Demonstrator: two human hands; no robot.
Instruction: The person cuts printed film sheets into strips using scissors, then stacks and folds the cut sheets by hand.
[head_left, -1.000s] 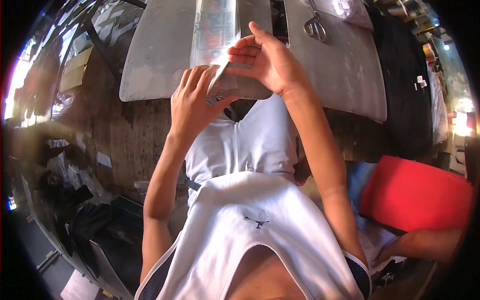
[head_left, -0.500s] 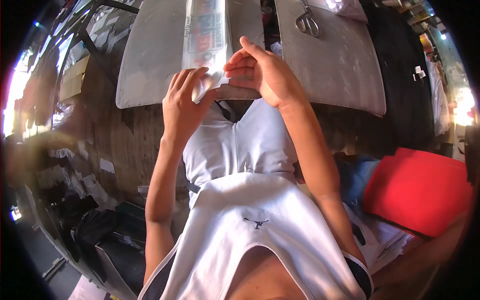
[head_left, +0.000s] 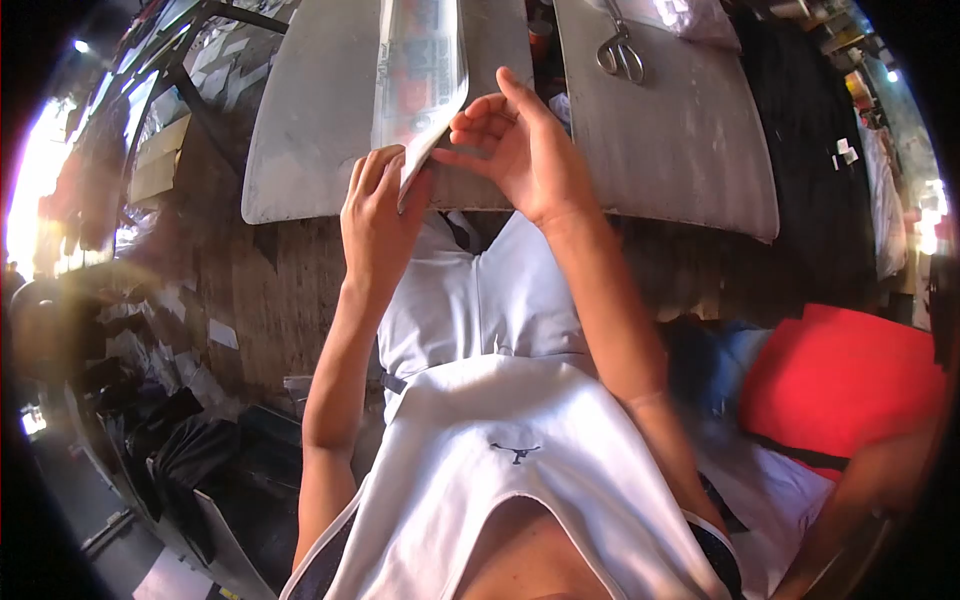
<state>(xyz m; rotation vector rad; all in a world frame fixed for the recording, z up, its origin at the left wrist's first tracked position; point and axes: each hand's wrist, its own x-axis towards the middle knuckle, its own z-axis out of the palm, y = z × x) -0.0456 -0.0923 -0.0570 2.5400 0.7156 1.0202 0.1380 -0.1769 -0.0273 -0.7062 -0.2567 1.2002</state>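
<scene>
A long, pale plastic strip with blurred red and dark print lies lengthwise on the left grey board. Its near end is lifted and curls up at the right edge. My left hand is closed on that near corner, thumb against fingers, at the board's front edge. To the right, my right hand is held up with its fingers apart and curved, palm toward the strip. Its lowest finger comes close to the strip's raised edge; whether they touch I cannot tell.
Metal scissors lie on the right grey board, near a clear plastic bundle. A gap parts the two boards. Red fabric is beside me on the right, with a person's arm near it. A cardboard box stands at left.
The strip's near end has lifted and its right edge curls higher. My right hand has opened a little more and drawn slightly away from the strip. My left hand keeps its grip.
</scene>
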